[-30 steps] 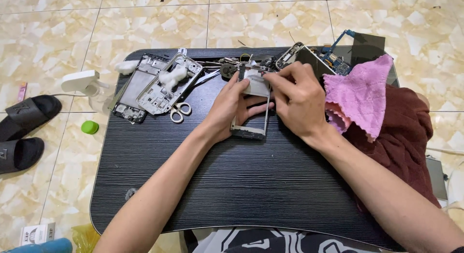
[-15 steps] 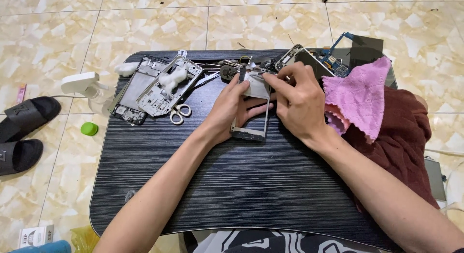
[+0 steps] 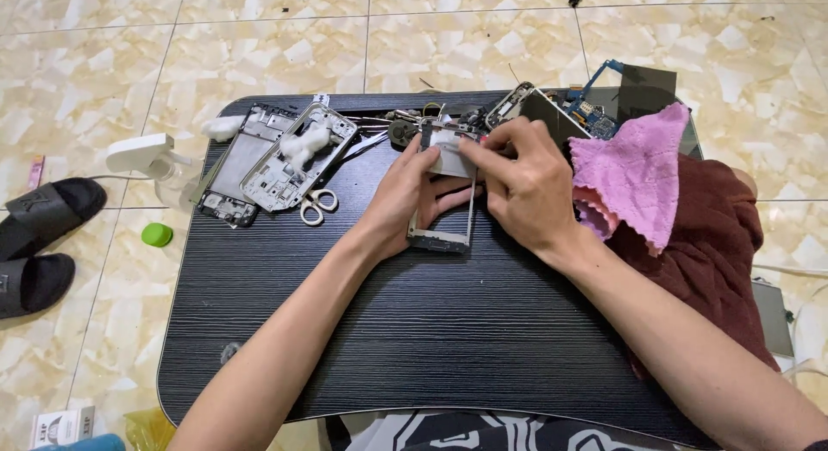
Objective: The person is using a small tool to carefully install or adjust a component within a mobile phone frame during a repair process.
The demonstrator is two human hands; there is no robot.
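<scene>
2 hands clamp 1 phone frame (image 3: 442,211) between them: left hand (image 3: 398,195) grips its side, right hand (image 3: 522,182) pinches the top. Best keep the frame flat on the table (image 3: 414,330), working gently.

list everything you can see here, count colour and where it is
phone frame: 1, silver-grey, table centre, held in both hands
opened phone housings: 2, grey and black, table's far left
cotton wads: a few, white, on and beside the housings
scissors: 1, white handles, near the housings
loose parts and tools: several, dark and metal, table's far edge
circuit board: 1, blue, far right
cloth: 1, pink, right edge
cloth: 1, maroon, under the pink one
table: 1, black
slippers: 2, black, floor left
cap: 1, green, floor left
left hand: on the frame's left side
right hand: on the frame's top
</scene>
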